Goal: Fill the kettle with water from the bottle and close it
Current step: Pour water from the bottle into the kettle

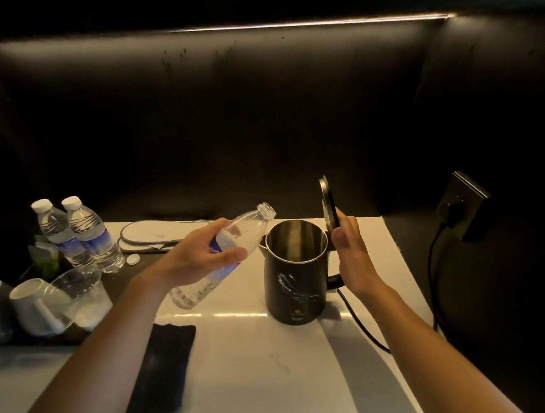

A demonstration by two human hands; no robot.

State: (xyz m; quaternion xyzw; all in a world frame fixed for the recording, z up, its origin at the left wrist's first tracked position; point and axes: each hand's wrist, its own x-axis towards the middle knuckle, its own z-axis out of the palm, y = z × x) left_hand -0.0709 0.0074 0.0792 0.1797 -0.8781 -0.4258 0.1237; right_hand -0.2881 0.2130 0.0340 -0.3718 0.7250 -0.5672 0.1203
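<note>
A black kettle (296, 281) with white marbling stands on the white table (258, 366), its steel inside showing. Its lid (328, 204) is swung upright at the handle side, and my right hand (350, 252) holds the lid's edge between thumb and fingers. My left hand (204, 255) grips a clear water bottle (247, 230) with a blue label. The bottle is uncapped and tilted, mouth up and to the right, just left of the kettle's rim. No water is seen leaving the bottle.
Two capped water bottles (81, 237) stand at the far left, a loose white cap (133, 259) beside them. Cups (79, 298) and mugs sit on a dark tray at the left. A dark cloth (165, 359) lies near me. The kettle's cord (364, 325) runs right to a wall socket (459, 207).
</note>
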